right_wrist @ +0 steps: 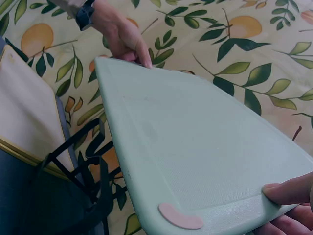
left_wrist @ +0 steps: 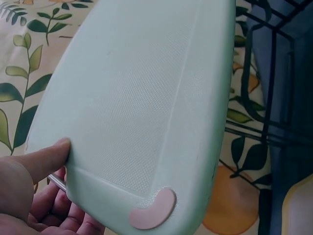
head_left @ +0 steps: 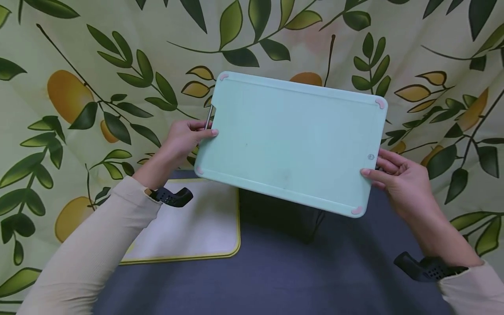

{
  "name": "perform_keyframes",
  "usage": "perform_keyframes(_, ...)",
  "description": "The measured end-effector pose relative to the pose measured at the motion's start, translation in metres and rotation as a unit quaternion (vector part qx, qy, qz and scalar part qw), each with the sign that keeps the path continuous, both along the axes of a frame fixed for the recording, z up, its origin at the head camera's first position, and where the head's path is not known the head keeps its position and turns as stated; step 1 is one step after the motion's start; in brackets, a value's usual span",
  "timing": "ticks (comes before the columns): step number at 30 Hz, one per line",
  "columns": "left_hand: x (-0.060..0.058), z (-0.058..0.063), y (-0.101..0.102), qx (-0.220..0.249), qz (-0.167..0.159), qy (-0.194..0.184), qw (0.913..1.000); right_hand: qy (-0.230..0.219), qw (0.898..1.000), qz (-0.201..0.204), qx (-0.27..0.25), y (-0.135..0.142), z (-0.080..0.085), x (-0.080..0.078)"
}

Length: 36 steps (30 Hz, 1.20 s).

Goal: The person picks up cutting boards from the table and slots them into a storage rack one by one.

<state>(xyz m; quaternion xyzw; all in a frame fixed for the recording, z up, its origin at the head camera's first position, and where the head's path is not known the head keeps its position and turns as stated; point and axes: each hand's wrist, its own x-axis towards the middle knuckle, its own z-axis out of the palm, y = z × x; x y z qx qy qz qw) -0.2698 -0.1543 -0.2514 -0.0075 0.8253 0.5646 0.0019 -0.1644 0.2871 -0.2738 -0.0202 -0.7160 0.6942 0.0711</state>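
Note:
A mint-green cutting board (head_left: pixel 291 140) with pink corner pads is held up in the air, tilted with its right side lower in the head view. My left hand (head_left: pixel 190 136) grips its left short side near a metal handle (head_left: pixel 209 117), thumb on the face and fingers behind. On the opposite short side, my right hand (head_left: pixel 401 177) pinches the edge, its thumb on the front near a small round mark. The left wrist view shows the left thumb (left_wrist: pixel 51 154) pressed on the board's textured face. Behind the board, a black wire rack (right_wrist: pixel 98 181) is partly hidden.
A white board with a yellow rim (head_left: pixel 201 218) lies at left on the dark blue-grey tabletop (head_left: pixel 275 280). A leaf-and-fruit patterned cloth (head_left: pixel 130 52) covers the background. The rack stands beside the white board.

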Motion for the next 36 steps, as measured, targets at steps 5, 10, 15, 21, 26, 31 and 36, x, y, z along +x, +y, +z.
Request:
perform_keyframes(5,-0.011,0.006,0.007,0.013,0.0,0.01,0.9999,0.001,1.0,-0.01,0.001,0.006,0.007,-0.004)
perform_keyframes(10,-0.022,0.013,0.017,0.017,0.001,0.017,0.9997,-0.001,1.0,-0.017,0.01,0.013,0.015,-0.009)
perform_keyframes(15,-0.032,0.019,0.025,0.039,0.005,0.009,0.9992,-0.004,1.0,-0.024,0.018,0.02,0.021,-0.016)
perform_keyframes(21,-0.041,0.025,0.034,0.053,0.014,-0.002,0.9985,0.003,1.0,-0.028,-0.007,0.025,0.027,-0.025)
perform_keyframes(26,-0.048,0.03,0.041,0.065,0.017,0.007,0.9977,0.008,0.999,-0.028,-0.027,0.028,0.03,-0.03)
perform_keyframes(31,-0.055,0.033,0.047,0.069,0.015,0.019,0.9973,0.018,0.998,-0.025,-0.048,0.033,0.035,-0.036)
perform_keyframes(36,-0.06,0.036,0.051,0.083,0.01,0.033,0.996,0.041,0.997,-0.017,-0.06,0.037,0.041,-0.042)
